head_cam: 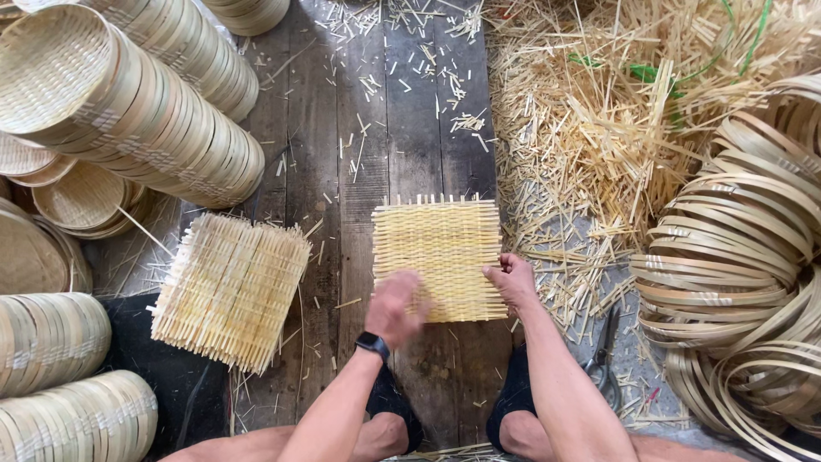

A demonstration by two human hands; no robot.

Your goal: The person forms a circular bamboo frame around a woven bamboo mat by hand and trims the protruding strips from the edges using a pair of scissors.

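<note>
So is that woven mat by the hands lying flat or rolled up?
Flat. The woven mat lies spread on the wooden floor, all four edges showing.

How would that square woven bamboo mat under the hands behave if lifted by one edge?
The square woven bamboo mat probably flexes a little yet keeps its shape, since its weave looks tight. It likely weighs little, being thin strips. The loose strip ends along its edges may snag or fray.

Woven mat (438, 257) lies flat on plank floor (385, 128), centre. Left hand (395, 306) over its near-left corner, right hand (513, 281) at its near-right edge. Mat stack (229, 289) left. Stacked baskets (145, 111) far left. Offcut pile (599, 128) far right, hoop coils (744, 257) right, scissors (603, 364) near right.
</note>
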